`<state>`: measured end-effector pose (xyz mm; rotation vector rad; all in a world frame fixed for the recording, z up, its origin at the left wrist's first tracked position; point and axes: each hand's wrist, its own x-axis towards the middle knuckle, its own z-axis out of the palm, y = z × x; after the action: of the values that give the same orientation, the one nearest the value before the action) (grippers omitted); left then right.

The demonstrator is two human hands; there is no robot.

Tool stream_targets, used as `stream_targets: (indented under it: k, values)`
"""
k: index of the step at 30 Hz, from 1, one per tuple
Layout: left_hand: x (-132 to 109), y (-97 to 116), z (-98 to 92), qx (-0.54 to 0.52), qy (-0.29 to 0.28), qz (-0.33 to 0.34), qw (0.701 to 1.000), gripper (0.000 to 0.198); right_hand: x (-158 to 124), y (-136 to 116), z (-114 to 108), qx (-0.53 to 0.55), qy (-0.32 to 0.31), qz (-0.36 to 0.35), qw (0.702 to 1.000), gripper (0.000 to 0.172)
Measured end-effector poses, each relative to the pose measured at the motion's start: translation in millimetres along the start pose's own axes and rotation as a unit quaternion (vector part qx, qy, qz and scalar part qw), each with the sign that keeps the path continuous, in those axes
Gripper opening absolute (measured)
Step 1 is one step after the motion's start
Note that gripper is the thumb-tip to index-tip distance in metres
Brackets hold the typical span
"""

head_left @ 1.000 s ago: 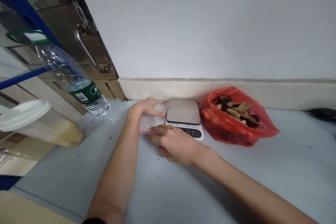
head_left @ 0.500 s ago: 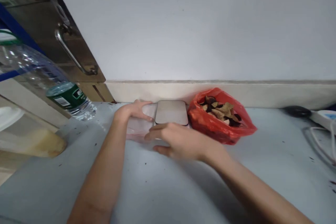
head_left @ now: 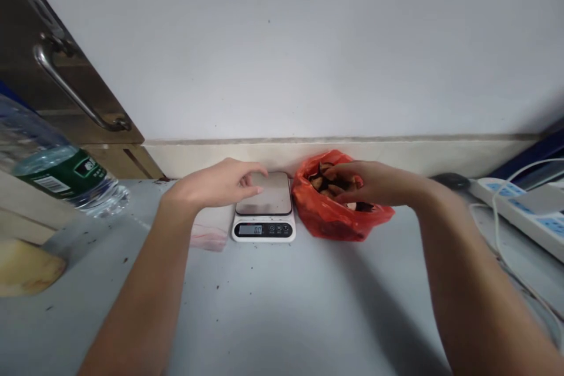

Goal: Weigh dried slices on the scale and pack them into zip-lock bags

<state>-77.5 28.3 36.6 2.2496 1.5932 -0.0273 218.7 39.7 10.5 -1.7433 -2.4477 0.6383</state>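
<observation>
A small digital kitchen scale (head_left: 264, 202) with a metal plate reads 0.0, and nothing lies on its plate. Over the plate's left edge hovers my left hand (head_left: 220, 185), thumb and forefinger apart, holding nothing. Beneath that hand, clear plastic bags with a reddish strip (head_left: 209, 237) lie flat, partly hidden. To the scale's right stands an opened red plastic bag (head_left: 326, 217) of brown dried slices (head_left: 326, 181). My right hand (head_left: 374, 182) dips into its mouth, thumb and fingers spread around the slices; its other fingers are hidden.
A water bottle with a green label (head_left: 66, 176) leans in at the left, above a tub with yellowish contents (head_left: 30, 267). A white power strip (head_left: 524, 205) with cables lies at the right. The wall (head_left: 282, 59) rises right behind the scale.
My right hand has moved from in front of the scale into the red bag, uncovering the scale's display. My left hand has shifted off the clear bags toward the plate. The view has turned right.
</observation>
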Motion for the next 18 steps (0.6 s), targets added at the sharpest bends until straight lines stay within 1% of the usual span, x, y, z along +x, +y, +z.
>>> stream_targets:
  k: [3,6,8,10,12,14,15,18]
  values:
    - [-0.7,3.0,1.3,-0.003,0.009,0.012,1.0,0.049,5.2,3.5,4.2,-0.009,0.026,-0.011,1.0,0.035]
    - [-2.2,2.9,1.5,-0.027,0.029,0.034,0.999,0.048,1.3,-1.6,1.0,-0.017,0.06,-0.028,0.998,0.045]
    - [-2.9,1.6,5.4,-0.044,0.049,0.047,0.997,0.046,-4.5,-10.2,-1.1,-0.018,0.101,-0.032,0.994,0.047]
    - [-3.7,-1.8,14.5,-0.047,0.094,0.057,0.993,0.042,-10.2,-20.3,1.4,-0.008,0.152,-0.045,0.987,0.037]
    - [-5.5,-7.9,28.3,-0.022,0.168,0.069,0.983,0.038,-14.2,-28.9,10.8,0.029,0.2,-0.085,0.976,0.026]
    - [-9.1,-16.2,44.6,0.008,0.24,0.083,0.967,0.034,-16.3,-34.0,26.1,0.065,0.24,-0.14,0.958,0.026]
    - [-11.6,-20.6,52.8,0.022,0.266,0.091,0.959,0.032,-16.9,-35.3,35.1,0.074,0.26,-0.162,0.949,0.028]
    - [-20.6,-33.2,74.9,0.056,0.335,0.112,0.934,0.032,-17.2,-35.4,61.9,0.051,0.322,-0.186,0.927,0.032]
